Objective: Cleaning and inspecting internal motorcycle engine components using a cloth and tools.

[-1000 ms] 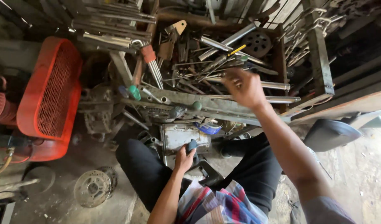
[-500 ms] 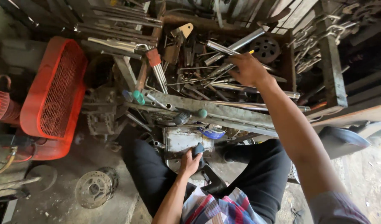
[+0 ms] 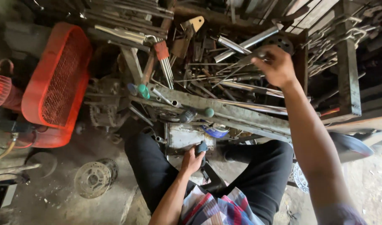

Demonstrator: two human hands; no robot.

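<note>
My right hand reaches far forward into a wooden tool tray crowded with wrenches, rods and metal bars, its fingers closed on a thin metal tool among them. My left hand rests low between my knees, gripping a dark-handled tool held against a grimy grey metal block on the floor. I am crouched in black trousers and a plaid shirt.
A red mesh guard stands at the left. Screwdrivers with green handles lie on a grey metal bar at the tray's front edge. A brake disc lies on the dirty floor. Chains hang at upper right.
My right hand has moved further up and to the right, deeper into the tool tray. My left hand stays on the dark-handled tool at the metal block.
</note>
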